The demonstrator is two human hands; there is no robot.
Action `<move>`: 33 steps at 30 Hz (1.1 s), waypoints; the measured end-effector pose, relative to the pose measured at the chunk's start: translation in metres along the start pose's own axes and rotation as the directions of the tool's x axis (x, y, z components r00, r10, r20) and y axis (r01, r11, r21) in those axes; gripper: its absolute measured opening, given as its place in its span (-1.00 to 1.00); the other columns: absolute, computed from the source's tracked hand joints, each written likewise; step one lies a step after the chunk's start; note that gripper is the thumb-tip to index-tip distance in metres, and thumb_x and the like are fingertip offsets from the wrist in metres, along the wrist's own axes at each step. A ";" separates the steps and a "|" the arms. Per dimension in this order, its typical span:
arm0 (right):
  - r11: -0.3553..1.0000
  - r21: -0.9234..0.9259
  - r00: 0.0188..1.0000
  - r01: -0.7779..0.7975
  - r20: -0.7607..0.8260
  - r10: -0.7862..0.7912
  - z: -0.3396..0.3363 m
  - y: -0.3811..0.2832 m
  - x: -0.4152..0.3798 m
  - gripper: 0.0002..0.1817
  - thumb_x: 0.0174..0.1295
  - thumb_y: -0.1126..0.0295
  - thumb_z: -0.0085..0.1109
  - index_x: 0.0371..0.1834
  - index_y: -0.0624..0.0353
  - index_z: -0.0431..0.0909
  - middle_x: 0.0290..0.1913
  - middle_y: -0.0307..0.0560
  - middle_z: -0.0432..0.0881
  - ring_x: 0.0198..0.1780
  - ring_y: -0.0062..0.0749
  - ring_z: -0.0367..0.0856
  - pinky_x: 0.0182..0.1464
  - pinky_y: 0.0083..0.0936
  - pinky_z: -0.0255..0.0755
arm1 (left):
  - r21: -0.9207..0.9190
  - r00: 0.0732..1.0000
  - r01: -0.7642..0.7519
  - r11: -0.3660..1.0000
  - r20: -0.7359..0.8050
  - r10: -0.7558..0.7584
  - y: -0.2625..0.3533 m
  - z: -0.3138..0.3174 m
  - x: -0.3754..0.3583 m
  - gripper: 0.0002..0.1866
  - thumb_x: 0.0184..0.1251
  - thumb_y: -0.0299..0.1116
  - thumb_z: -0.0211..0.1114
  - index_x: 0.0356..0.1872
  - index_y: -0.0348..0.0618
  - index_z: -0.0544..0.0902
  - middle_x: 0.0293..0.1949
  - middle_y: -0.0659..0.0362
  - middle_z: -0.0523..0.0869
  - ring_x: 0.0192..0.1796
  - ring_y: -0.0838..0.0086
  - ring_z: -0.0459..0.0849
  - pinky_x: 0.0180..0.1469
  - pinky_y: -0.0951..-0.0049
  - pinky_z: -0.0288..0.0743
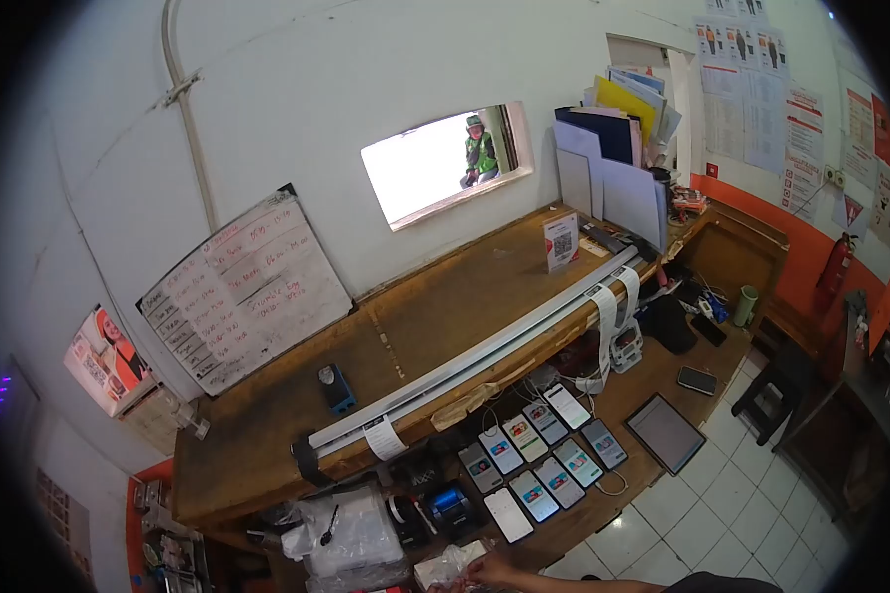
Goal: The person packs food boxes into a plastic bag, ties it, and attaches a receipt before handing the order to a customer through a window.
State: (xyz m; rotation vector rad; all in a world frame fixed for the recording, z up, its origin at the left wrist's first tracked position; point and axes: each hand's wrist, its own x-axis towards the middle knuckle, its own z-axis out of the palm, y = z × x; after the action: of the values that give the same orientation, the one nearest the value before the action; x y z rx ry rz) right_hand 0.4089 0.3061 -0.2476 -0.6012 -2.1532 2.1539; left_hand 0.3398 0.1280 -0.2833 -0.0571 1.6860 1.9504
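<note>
My right hand (489,568) reaches in at the bottom edge, its fingers closed on a crinkled clear plastic wrapper (452,561). Beneath the wrapper lies a pale, box-like item, mostly cut off by the frame. A small patch that may be my left hand (445,586) shows at the very bottom; its fingers are hidden. Up and to the right, several smartphones (554,484) lie in rows on the lower desk, most with lit screens. A blue roll (452,505) and a clear plastic bag (344,529) sit to the left of the wrapper.
A wooden counter (445,306) carries a long white rail (475,346), a QR-code stand (562,242) and a blue-black device (336,388). To the right are a tablet (666,433), a dark phone (697,380) and a card terminal (625,348). A person in green (480,150) shows through the wall opening.
</note>
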 end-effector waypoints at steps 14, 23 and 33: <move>0.997 -0.031 0.994 -0.066 0.080 0.068 -0.009 -0.065 -0.028 -0.66 0.16 0.36 0.39 -0.06 0.33 0.66 -0.18 -0.16 0.75 -0.13 -0.62 0.64 0.00 -0.59 0.51 | 0.573 0.951 -0.300 0.763 0.114 0.288 0.060 0.028 -0.024 -0.87 0.17 -0.51 0.41 -0.47 -0.25 0.60 -0.55 0.19 0.64 -0.53 0.59 0.48 -0.47 0.48 0.41; 0.999 -0.002 0.979 -0.037 0.199 0.036 -0.004 -0.052 -0.034 -0.74 0.08 0.44 0.34 -0.13 0.19 0.69 -0.23 -0.17 0.75 -0.19 -0.53 0.68 -0.11 -0.55 0.55 | 0.368 0.977 -0.199 0.908 0.001 0.213 0.052 0.028 -0.002 -0.64 0.02 -0.53 0.50 -0.12 -0.31 0.62 -0.29 0.12 0.74 -0.25 0.44 0.73 -0.29 0.45 0.63; 0.999 -0.042 0.971 0.032 0.240 -0.021 -0.051 -0.056 -0.077 -0.78 0.25 0.55 0.24 -0.04 0.29 0.60 -0.22 -0.21 0.70 -0.13 -0.53 0.64 0.04 -0.49 0.54 | 0.667 0.855 -0.244 0.704 0.491 -0.169 0.151 0.010 0.016 -0.61 0.16 -0.55 0.38 0.02 -0.42 0.54 -0.24 -0.07 0.75 -0.29 0.32 0.77 -0.25 0.41 0.69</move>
State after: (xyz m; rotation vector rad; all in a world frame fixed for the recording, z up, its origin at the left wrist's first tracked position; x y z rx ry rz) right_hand 0.4815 0.3338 -0.1728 -0.3260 -2.3166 2.2741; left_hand 0.2646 0.1345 -0.1517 0.7476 1.9158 1.0391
